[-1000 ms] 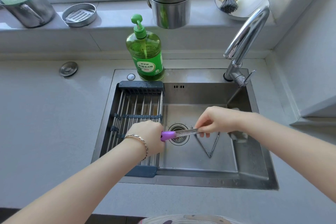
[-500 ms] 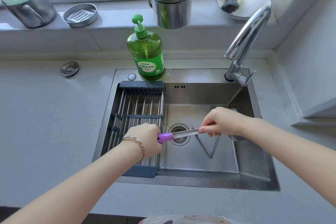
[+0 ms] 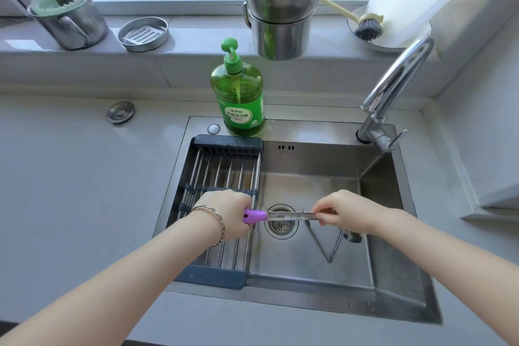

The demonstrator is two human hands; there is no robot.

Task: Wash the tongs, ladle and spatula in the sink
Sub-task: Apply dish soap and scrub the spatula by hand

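Right hand point(image 3: 346, 212) slid along purple-handled utensil point(image 3: 283, 216), left hand point(image 3: 229, 216) gripping handle

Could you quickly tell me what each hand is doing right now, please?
Left hand: gripping the utensil's purple handle.
Right hand: pinching the same utensil's metal shaft.

My left grip point(image 3: 229, 218) is covering the near end of the purple handle point(image 3: 255, 216), and my right grip point(image 3: 346, 215) is hiding the far end of the steel shaft point(image 3: 292, 215), so I am not seeing which utensil this is. My right wrist is masking part of the tongs point(image 3: 327, 247). The frame's bottom edge is cropping both my forearms.
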